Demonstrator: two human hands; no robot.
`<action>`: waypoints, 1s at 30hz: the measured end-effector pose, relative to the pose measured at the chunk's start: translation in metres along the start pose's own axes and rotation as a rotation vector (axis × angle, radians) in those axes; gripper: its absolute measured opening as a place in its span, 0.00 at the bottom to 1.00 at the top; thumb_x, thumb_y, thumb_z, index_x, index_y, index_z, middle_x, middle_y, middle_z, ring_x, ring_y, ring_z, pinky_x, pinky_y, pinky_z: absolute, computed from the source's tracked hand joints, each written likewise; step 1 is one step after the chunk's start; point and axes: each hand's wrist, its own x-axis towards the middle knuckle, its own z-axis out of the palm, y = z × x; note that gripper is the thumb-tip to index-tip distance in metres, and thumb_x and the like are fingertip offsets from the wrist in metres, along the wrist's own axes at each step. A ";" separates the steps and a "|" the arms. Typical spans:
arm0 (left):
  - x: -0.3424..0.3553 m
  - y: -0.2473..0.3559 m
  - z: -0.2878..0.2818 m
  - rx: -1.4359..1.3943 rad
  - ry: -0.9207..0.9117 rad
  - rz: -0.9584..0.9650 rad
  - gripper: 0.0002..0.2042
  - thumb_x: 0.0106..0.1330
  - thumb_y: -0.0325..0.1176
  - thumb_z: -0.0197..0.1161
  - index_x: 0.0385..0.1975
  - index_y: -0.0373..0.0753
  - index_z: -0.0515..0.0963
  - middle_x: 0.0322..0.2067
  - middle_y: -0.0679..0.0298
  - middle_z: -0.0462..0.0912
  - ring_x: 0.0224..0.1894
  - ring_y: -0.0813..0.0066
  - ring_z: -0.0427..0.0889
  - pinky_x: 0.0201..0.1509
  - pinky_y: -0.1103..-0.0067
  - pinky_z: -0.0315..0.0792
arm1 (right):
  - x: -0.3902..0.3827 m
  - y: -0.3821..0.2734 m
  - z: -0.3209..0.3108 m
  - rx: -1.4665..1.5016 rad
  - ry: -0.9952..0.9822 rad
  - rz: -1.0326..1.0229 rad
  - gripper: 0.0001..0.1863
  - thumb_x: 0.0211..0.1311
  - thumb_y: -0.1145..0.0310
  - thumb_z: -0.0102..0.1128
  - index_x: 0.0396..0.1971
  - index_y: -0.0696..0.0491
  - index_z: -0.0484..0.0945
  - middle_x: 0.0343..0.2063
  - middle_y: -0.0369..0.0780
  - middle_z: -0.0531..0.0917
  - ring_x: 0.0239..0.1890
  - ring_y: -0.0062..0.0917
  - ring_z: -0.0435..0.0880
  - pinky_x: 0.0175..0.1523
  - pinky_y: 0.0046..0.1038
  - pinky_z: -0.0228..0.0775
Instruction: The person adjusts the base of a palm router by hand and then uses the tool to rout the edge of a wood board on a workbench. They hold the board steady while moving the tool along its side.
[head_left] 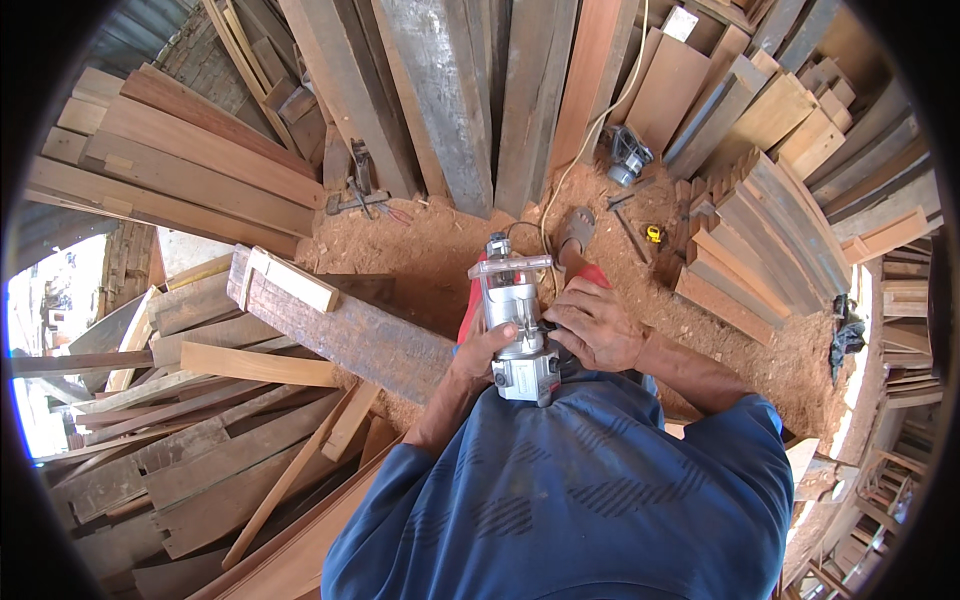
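In front of my lap I hold a silver handheld router (515, 305) with a clear plate at its far end. My left hand (482, 352) is wrapped round the left side of its body, the thumb pressed on the metal. On the right side, my right hand (600, 325) is closed with its fingertips at a dark part of the router. Those fingers hide most of that part.
A worn wooden plank (350, 335) lies left of me with a pale wood block (290, 280) on it. Another power tool (628, 158) and a yellow tape measure (654, 234) rest on the sawdust floor. Stacked boards (190, 140) surround the area.
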 end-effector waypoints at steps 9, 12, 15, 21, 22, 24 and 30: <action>0.002 -0.002 -0.002 0.019 -0.022 0.001 0.37 0.55 0.48 0.76 0.59 0.32 0.69 0.44 0.60 0.80 0.44 0.72 0.84 0.48 0.74 0.81 | -0.003 -0.002 0.001 0.130 0.009 0.077 0.10 0.59 0.71 0.67 0.40 0.58 0.80 0.35 0.44 0.81 0.40 0.39 0.81 0.45 0.38 0.77; 0.003 -0.003 -0.002 -0.034 -0.044 0.031 0.34 0.56 0.43 0.77 0.58 0.33 0.70 0.45 0.60 0.81 0.43 0.73 0.84 0.46 0.74 0.82 | -0.005 -0.002 0.002 0.202 0.016 0.116 0.10 0.60 0.71 0.66 0.39 0.58 0.80 0.33 0.45 0.81 0.39 0.41 0.81 0.46 0.40 0.76; 0.003 0.001 0.001 0.000 -0.053 0.042 0.35 0.55 0.44 0.77 0.58 0.32 0.70 0.45 0.61 0.81 0.43 0.73 0.84 0.46 0.74 0.81 | -0.005 -0.003 0.001 0.304 -0.006 0.183 0.09 0.62 0.71 0.65 0.39 0.59 0.80 0.32 0.46 0.81 0.38 0.42 0.81 0.46 0.41 0.75; 0.003 0.005 0.004 0.038 -0.075 0.053 0.35 0.55 0.46 0.77 0.58 0.33 0.71 0.44 0.62 0.81 0.44 0.74 0.83 0.47 0.75 0.81 | -0.004 -0.005 -0.002 0.415 -0.047 0.266 0.07 0.64 0.71 0.63 0.37 0.59 0.80 0.32 0.47 0.81 0.40 0.43 0.81 0.46 0.41 0.74; 0.003 0.004 0.004 0.039 -0.079 0.057 0.35 0.56 0.45 0.77 0.59 0.32 0.71 0.44 0.62 0.81 0.44 0.73 0.83 0.48 0.74 0.81 | -0.004 -0.005 -0.003 0.420 -0.051 0.274 0.07 0.64 0.71 0.63 0.37 0.59 0.80 0.31 0.47 0.81 0.40 0.43 0.81 0.46 0.41 0.74; 0.003 0.003 0.001 0.041 -0.088 0.066 0.34 0.57 0.44 0.77 0.59 0.32 0.71 0.44 0.61 0.82 0.45 0.73 0.83 0.50 0.74 0.80 | -0.004 -0.006 -0.003 0.429 -0.059 0.289 0.07 0.64 0.71 0.63 0.37 0.59 0.80 0.31 0.47 0.81 0.40 0.44 0.81 0.46 0.41 0.74; -0.008 0.015 0.005 0.215 0.028 0.021 0.34 0.65 0.37 0.72 0.66 0.32 0.63 0.52 0.58 0.79 0.53 0.71 0.81 0.57 0.72 0.78 | -0.003 -0.012 -0.004 0.280 -0.034 0.289 0.08 0.64 0.70 0.64 0.38 0.58 0.80 0.32 0.46 0.81 0.40 0.44 0.82 0.46 0.42 0.75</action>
